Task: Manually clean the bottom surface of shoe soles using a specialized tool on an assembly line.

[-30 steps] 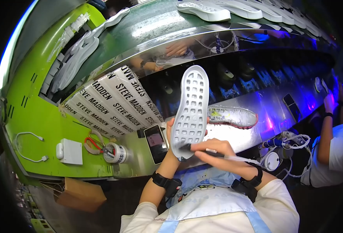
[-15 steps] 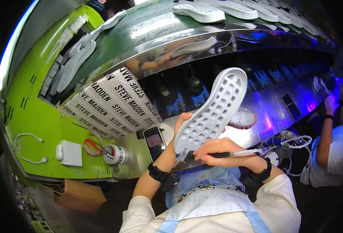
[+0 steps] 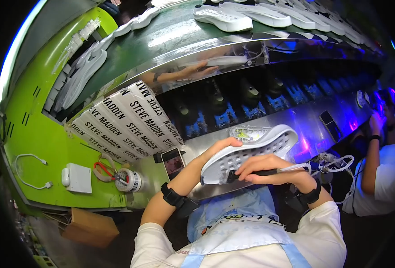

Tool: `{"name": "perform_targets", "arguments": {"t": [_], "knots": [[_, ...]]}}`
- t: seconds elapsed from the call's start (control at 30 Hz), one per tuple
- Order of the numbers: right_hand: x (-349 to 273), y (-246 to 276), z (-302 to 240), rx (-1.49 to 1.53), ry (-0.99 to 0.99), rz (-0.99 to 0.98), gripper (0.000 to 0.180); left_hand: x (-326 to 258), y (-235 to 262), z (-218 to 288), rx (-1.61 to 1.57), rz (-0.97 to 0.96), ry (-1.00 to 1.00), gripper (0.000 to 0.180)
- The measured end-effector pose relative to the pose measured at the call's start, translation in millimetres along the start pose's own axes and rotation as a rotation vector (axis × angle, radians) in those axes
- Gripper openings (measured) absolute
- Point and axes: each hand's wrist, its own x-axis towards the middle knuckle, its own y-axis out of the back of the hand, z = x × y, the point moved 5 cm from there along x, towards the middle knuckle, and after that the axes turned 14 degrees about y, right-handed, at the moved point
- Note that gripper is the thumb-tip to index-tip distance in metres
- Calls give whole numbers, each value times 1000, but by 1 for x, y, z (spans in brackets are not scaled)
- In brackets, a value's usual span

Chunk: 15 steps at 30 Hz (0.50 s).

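Note:
A white shoe sole with a grid of square hollows is held tilted over the metal bench's front edge. My left hand grips it from the left and far side; its thumb or a finger shows at the upper rim, while the others are hidden behind the sole. In my right hand is a brush with a dark handle and a pale rear end. The dark brush head rests at the near left end of the sole, on the hollowed face. Just behind the sole lies a whitish oval piece with a yellow-green patch.
Several white soles line the green conveyor. To the left are a printed white box, a phone, red-handled scissors and a white tub. A co-worker sits right, near loose white cables.
The sole has tipped from nearly upright to a flatter tilt, its far end dropping to the right. My right hand and brush moved slightly right and up. Soles on the conveyor shifted slightly.

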Motion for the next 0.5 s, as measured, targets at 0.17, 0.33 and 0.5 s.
{"name": "perform_targets", "arguments": {"t": [0.17, 0.33, 0.5], "knots": [[-37, 19, 19, 172, -478, 85, 14, 43, 45, -27, -23, -93, 331, 51], [-52, 28, 27, -158, -210, 45, 14, 25, 33, -18, 36, -120, 214, 59], [-48, 73, 2, -286, -226, 723, 17, 39, 51, -53, -459, -435, 21, 62]]}}
